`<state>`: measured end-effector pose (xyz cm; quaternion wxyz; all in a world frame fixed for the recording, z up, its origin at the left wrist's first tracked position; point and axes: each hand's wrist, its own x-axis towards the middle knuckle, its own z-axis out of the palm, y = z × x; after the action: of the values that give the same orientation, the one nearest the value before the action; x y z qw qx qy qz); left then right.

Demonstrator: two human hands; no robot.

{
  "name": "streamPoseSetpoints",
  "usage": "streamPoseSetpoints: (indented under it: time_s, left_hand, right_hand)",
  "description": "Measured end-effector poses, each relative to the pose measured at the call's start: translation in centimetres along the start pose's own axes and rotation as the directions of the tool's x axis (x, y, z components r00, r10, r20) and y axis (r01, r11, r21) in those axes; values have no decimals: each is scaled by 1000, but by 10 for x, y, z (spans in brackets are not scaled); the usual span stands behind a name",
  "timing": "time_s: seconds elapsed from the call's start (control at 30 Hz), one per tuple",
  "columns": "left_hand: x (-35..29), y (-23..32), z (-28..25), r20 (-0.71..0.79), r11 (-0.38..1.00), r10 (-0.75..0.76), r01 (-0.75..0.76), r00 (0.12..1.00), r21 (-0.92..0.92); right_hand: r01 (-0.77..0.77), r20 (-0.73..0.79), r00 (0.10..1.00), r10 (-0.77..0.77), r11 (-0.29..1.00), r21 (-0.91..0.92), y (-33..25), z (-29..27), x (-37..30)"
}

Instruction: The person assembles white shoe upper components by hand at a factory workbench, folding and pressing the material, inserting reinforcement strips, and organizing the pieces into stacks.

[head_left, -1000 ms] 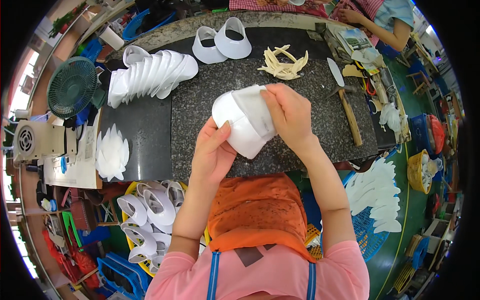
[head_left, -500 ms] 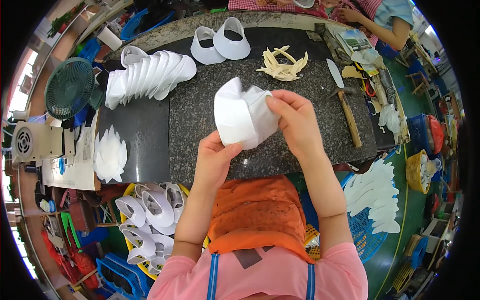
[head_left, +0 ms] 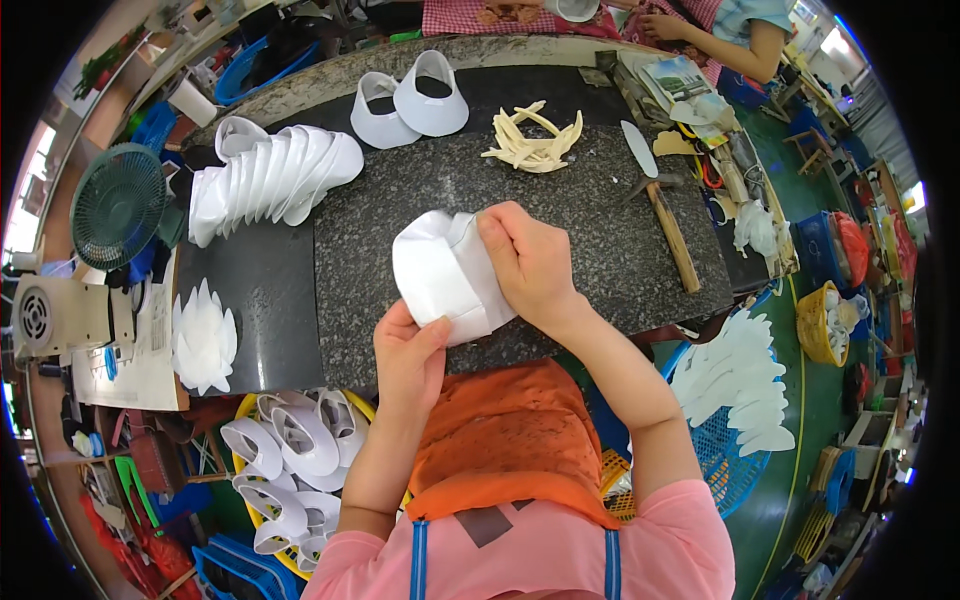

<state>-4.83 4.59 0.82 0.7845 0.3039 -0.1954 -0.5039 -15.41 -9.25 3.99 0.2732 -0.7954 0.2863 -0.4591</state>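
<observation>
Both my hands hold a white shoe upper (head_left: 440,285) over the speckled stone slab (head_left: 380,190). My left hand (head_left: 412,350) pinches its lower edge between thumb and fingers. My right hand (head_left: 530,262) grips the other side, the thumb on the outer face and the fingers wrapped over the top edge. The piece is folded and tilted, so its inside is mostly hidden. Beyond it lie two white uppers (head_left: 432,97) with round openings. A nested row of white uppers (head_left: 275,180) lies at the left, and a loose bundle of cream strips (head_left: 535,140) at the far middle.
A wooden-handled hammer (head_left: 672,235) and a pale flat blade-shaped piece (head_left: 637,148) lie at the right. White flat pieces (head_left: 205,340) rest at the left. Below the table stand a yellow basket (head_left: 243,405) of uppers and a blue basket (head_left: 722,465). Another person's arm (head_left: 715,50) shows across the table.
My right hand has turned and wrapped further over the upper's top edge, pressing the flared part inward. The whole view has shifted slightly, so the table appears lower and further left.
</observation>
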Motion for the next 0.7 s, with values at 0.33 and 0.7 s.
streamPoseSetpoints:
  time_s: [0.33, 0.7]
  left_hand:
    - [4, -2, -3, 49, 737, 199, -182, 979, 651]
    - [132, 44, 68, 701, -104, 165, -694, 694, 712]
  right_hand:
    - [61, 234, 971, 36, 918, -392, 154, -58, 90]
    - [395, 276, 909, -312, 856, -333, 164, -69, 101]
